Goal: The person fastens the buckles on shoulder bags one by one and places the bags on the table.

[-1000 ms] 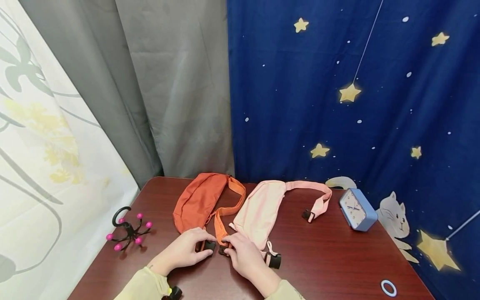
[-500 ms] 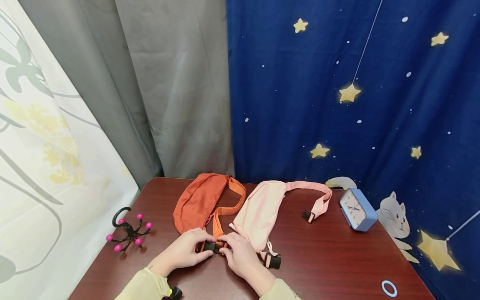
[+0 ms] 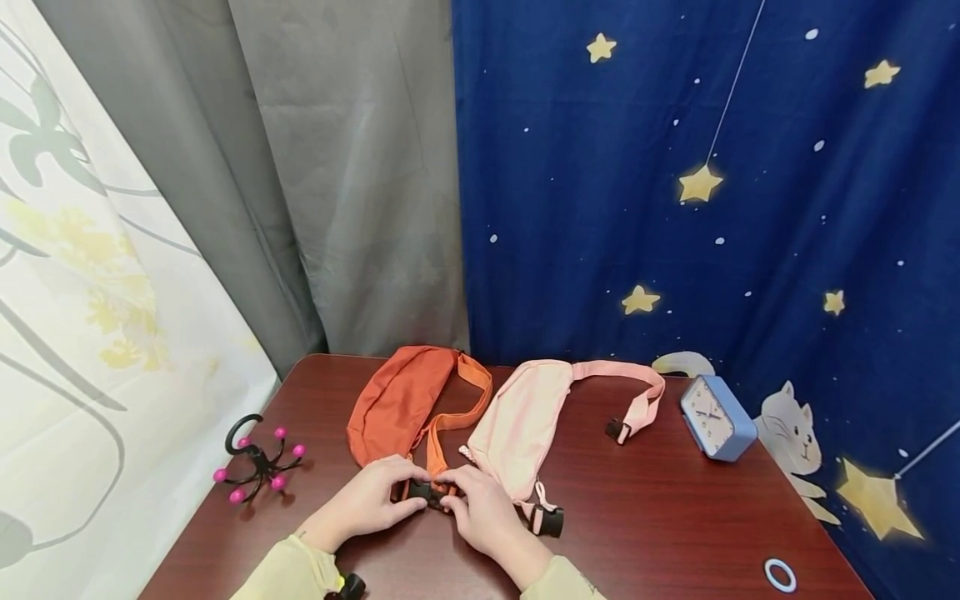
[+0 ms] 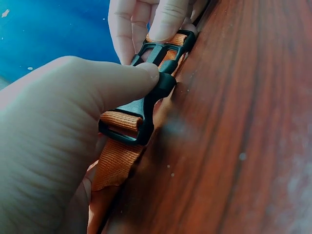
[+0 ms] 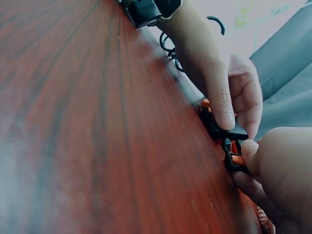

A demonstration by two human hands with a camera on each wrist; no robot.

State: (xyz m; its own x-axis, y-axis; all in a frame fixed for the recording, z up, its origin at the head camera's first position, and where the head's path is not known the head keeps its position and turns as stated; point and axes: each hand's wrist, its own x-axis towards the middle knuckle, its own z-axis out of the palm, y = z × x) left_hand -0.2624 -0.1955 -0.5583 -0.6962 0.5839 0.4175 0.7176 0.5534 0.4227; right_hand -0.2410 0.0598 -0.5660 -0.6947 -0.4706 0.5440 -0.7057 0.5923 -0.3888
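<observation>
An orange waist bag (image 3: 401,402) lies at the back left of the table, its strap (image 3: 457,421) curving down to a black side-release buckle. My left hand (image 3: 369,502) pinches the buckle's socket half (image 4: 165,87), thumb on top. Between thumb and fingers, my right hand (image 3: 489,511) holds the prong half (image 4: 157,54), which has orange webbing through its bar. Both halves are in line, with the prong tips at the socket's mouth; how deep they sit is partly hidden by my left thumb. Beside the right hand lies a pink waist bag (image 3: 521,425).
The pink bag's strap ends in a black buckle half (image 3: 618,430); another black buckle piece (image 3: 547,522) lies near my right wrist. A blue clock (image 3: 716,418) stands at the right, a pale ring (image 3: 780,575) nearer. At left stands a black hook rack with pink balls (image 3: 260,463).
My right hand has moved slightly left with the prong half, closing the gap to the socket half. The left hand has stayed in place.
</observation>
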